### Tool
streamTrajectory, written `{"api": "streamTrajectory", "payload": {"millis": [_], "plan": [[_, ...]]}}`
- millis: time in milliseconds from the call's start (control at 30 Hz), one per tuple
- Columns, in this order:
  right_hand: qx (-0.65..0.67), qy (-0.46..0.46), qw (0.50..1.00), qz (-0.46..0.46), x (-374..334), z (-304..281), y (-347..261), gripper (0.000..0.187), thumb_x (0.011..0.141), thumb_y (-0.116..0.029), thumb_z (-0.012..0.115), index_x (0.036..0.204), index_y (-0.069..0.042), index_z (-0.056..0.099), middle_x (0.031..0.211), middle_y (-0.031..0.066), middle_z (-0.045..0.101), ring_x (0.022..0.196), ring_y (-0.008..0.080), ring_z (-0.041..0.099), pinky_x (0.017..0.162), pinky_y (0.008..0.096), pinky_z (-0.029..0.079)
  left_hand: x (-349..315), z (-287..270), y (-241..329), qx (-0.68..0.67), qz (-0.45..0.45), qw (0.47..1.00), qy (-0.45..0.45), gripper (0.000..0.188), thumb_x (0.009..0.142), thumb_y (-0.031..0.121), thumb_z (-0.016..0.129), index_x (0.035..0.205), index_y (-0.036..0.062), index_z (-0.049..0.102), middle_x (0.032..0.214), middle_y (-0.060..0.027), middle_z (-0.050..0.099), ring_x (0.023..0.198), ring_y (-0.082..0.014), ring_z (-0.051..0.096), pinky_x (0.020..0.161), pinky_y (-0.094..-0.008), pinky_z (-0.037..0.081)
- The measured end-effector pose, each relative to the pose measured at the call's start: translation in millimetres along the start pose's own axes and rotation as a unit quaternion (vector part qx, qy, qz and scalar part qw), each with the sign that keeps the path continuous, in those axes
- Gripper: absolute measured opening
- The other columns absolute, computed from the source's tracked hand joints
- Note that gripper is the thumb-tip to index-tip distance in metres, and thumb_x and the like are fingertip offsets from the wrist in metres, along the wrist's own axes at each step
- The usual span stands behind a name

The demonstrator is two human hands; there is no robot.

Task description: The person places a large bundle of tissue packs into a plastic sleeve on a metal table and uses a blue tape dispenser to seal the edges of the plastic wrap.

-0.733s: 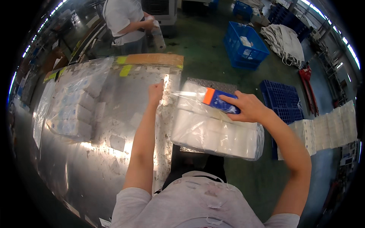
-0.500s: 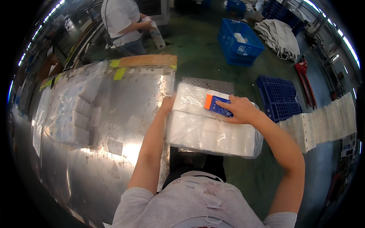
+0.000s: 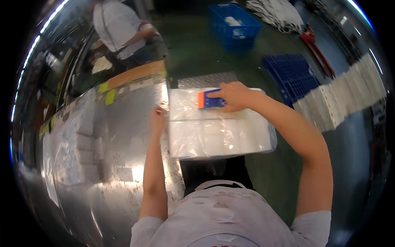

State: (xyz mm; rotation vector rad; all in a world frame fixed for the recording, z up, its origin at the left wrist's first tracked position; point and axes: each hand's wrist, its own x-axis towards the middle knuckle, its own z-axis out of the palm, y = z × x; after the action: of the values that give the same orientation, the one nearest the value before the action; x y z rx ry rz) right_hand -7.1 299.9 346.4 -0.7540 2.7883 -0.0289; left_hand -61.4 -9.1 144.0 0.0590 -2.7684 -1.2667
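Observation:
A clear plastic-wrapped pack of white paper rolls or tissue bundles [image 3: 218,138] lies in front of me, at the right edge of the metal table. My right hand [image 3: 238,96] rests on its top, fingers closed over a flat blue piece with an orange end [image 3: 212,99]. That piece lies flat against the wrap; its exact kind does not show. Over the table's right edge, my left hand [image 3: 157,118] is just left of the pack, apart from it. Its fingers look curled but are smeared by motion.
Another wrapped white bundle [image 3: 78,154] sits on the left of the metal table [image 3: 123,144]. Beyond are a blue crate [image 3: 234,31], a blue pallet [image 3: 290,76], a red pallet jack [image 3: 314,49] and a row of white packs [image 3: 341,94]. A co-worker in white [image 3: 117,26] stands far left.
My left hand has come off the pack's left side and moved left over the table. The view has shifted; my right hand stays on the blue and orange piece. The co-worker's arms have moved.

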Motion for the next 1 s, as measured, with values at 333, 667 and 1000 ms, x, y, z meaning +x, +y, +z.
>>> {"api": "streamTrajectory", "payload": {"millis": [333,667,1000], "plan": [[0.034,-0.014,0.999,-0.013,-2.0,-6.7,2.7,0.059,0.072,-0.035,0.067,0.128,-0.025,0.053,0.105,0.0161,0.058,0.096,0.0319,0.058,0.081,0.0405,0.047,-154.9,58.4,248.6,0.088,0.747,0.65,-0.108,0.036,0.078,0.016,0.054,0.111,0.0035,0.056,0.129,-0.0122,0.049,0.125,-0.0244,0.039,0.099,-0.038,0.034],[0.006,0.052,0.997,-0.055,-19.7,7.3,16.3,0.06,0.073,-0.033,0.067,0.131,-0.025,0.05,0.099,0.0172,0.056,0.087,0.0314,0.06,0.072,0.0397,0.048,-114.0,155.0,223.4,0.145,0.685,0.697,-0.156,0.025,0.075,0.013,0.054,0.098,0.0031,0.055,0.099,-0.0133,0.06,0.09,-0.0248,0.06,0.075,-0.0363,0.049],[-0.055,0.089,0.989,-0.108,-141.9,-7.2,103.0,0.074,0.071,-0.024,0.069,0.138,-0.029,0.038,0.104,0.0165,0.051,0.091,0.0323,0.055,0.071,0.0396,0.047,-99.6,123.9,216.9,0.188,0.624,0.731,-0.204,0.02,0.072,0.007,0.055,0.092,0.0031,0.051,0.079,-0.0082,0.057,0.073,-0.0222,0.061,0.056,-0.0314,0.05]]}}
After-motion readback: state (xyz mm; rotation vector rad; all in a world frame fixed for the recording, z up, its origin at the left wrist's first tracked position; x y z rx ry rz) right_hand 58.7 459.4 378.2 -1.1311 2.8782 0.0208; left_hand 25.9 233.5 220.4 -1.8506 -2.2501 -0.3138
